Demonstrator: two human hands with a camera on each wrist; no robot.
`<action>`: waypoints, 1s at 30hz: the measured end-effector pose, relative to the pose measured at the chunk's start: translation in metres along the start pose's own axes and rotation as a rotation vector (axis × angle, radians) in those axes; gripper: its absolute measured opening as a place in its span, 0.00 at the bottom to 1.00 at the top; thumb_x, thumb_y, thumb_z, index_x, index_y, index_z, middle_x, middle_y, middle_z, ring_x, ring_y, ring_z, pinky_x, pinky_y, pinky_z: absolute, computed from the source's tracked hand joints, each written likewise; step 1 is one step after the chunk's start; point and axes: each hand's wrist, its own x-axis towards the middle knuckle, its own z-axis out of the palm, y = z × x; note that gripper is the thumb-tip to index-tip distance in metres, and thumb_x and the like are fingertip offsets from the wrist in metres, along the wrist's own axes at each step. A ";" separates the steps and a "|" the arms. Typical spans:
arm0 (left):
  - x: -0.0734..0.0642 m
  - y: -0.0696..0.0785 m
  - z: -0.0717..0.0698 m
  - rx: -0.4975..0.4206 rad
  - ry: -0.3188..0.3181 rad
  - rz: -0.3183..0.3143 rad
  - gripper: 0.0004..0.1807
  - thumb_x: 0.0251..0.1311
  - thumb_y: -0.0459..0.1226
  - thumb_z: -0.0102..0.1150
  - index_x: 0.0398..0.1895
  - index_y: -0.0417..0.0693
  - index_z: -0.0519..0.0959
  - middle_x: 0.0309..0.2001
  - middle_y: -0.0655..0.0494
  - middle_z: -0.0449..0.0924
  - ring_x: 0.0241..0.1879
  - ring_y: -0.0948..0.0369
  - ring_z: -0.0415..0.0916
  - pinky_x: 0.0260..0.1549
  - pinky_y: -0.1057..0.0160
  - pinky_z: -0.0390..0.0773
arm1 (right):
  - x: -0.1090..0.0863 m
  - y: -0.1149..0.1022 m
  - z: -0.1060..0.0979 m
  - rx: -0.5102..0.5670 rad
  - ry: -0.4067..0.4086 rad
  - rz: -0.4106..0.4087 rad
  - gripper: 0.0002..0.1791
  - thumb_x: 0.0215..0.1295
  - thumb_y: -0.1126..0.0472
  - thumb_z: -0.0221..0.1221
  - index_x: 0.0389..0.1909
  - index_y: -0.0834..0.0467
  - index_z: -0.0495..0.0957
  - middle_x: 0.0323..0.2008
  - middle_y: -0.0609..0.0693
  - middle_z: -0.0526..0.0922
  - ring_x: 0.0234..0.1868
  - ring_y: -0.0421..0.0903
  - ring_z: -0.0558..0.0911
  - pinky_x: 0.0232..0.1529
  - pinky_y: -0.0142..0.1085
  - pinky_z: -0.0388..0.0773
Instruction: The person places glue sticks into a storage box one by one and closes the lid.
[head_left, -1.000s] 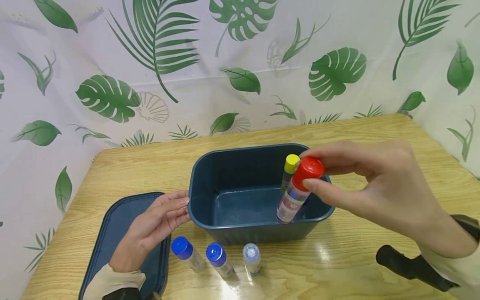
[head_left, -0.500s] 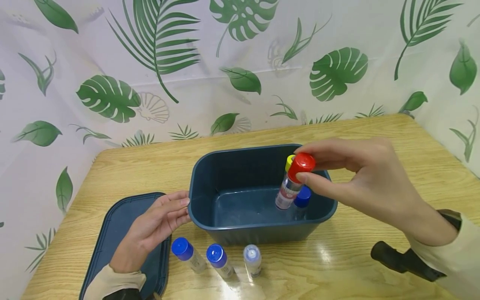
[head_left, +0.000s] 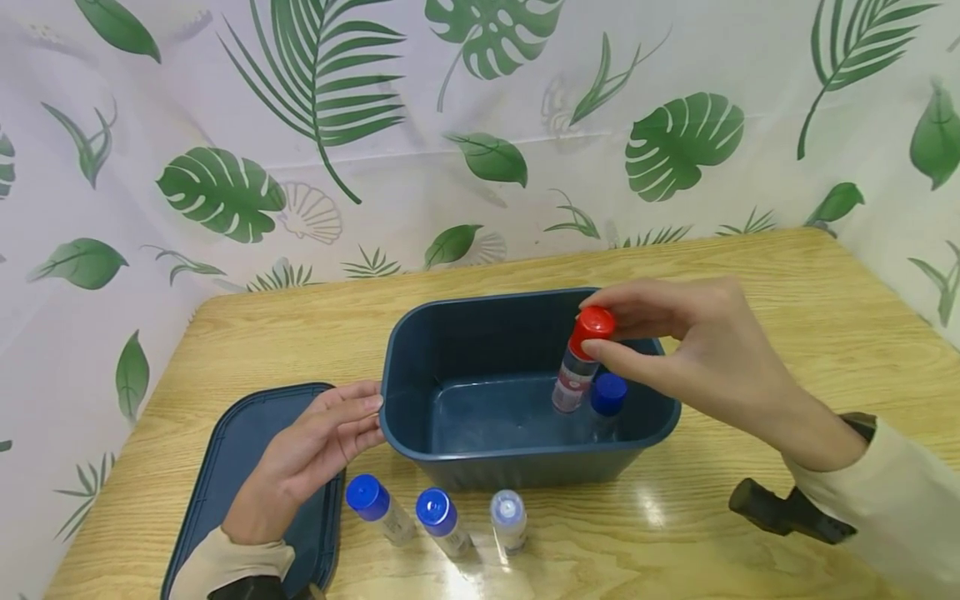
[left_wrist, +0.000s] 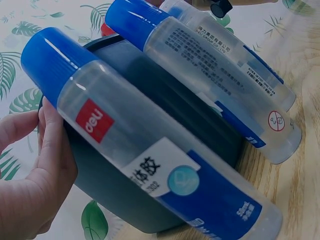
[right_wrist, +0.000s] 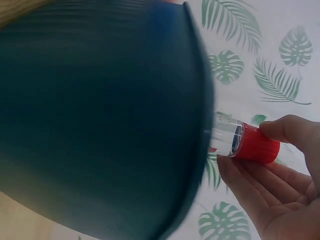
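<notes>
My right hand [head_left: 678, 346] pinches the red cap of a clear glue bottle [head_left: 573, 379] between thumb and fingers, inside the right part of a dark blue plastic bin [head_left: 517, 471]. The bottle leans slightly. In the right wrist view its red cap [right_wrist: 257, 144] shows past the bin's rim, with its lower part hidden. Beside it in the bin stands a blue-capped bottle [head_left: 608, 396]. My left hand [head_left: 318, 437] rests its fairly straight fingers and thumb against the bin's left end. In the left wrist view those fingers [left_wrist: 50, 145] touch the wall near the rim.
In front of the bin stand two blue-capped glue bottles [head_left: 371, 500] [left_wrist: 165, 165] and one with a pale translucent cap [head_left: 508, 517]. A dark blue lid [head_left: 247, 433] lies on the wooden table [head_left: 720, 533] under the left forearm. A leaf-print cloth [head_left: 420, 108] hangs behind.
My right hand has moved left and lowered the red-capped bottle deeper into the bin. The blue-capped bottle inside has come into sight; the yellow-capped one is now hidden. The left hand stays put.
</notes>
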 end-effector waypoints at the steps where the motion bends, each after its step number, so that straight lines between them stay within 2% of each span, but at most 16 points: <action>1: 0.000 0.000 0.000 0.000 0.002 -0.001 0.14 0.72 0.26 0.41 0.53 0.36 0.76 0.45 0.50 0.82 0.45 0.60 0.81 0.50 0.64 0.78 | 0.000 0.002 0.001 0.000 -0.005 0.006 0.20 0.45 0.74 0.72 0.42 0.61 0.84 0.35 0.47 0.87 0.33 0.34 0.85 0.36 0.25 0.81; 14: 0.000 -0.001 0.000 -0.010 0.002 -0.005 0.14 0.72 0.26 0.40 0.53 0.36 0.76 0.46 0.49 0.82 0.45 0.60 0.81 0.50 0.64 0.79 | -0.002 0.023 0.018 0.015 -0.076 0.064 0.15 0.51 0.72 0.69 0.42 0.61 0.82 0.34 0.45 0.87 0.34 0.36 0.85 0.36 0.30 0.82; 24: 0.000 -0.001 -0.002 -0.027 0.003 -0.007 0.14 0.72 0.26 0.40 0.53 0.36 0.75 0.45 0.49 0.82 0.44 0.60 0.81 0.50 0.64 0.79 | -0.002 0.031 0.027 0.043 -0.117 0.052 0.14 0.51 0.72 0.68 0.39 0.60 0.82 0.32 0.46 0.86 0.32 0.37 0.85 0.34 0.29 0.83; 30: 0.000 -0.001 -0.001 -0.024 0.008 -0.007 0.14 0.72 0.26 0.40 0.52 0.36 0.76 0.45 0.50 0.82 0.44 0.60 0.81 0.49 0.65 0.79 | -0.003 0.035 0.033 0.040 -0.162 0.097 0.13 0.51 0.72 0.67 0.38 0.60 0.81 0.31 0.46 0.85 0.31 0.36 0.84 0.34 0.32 0.84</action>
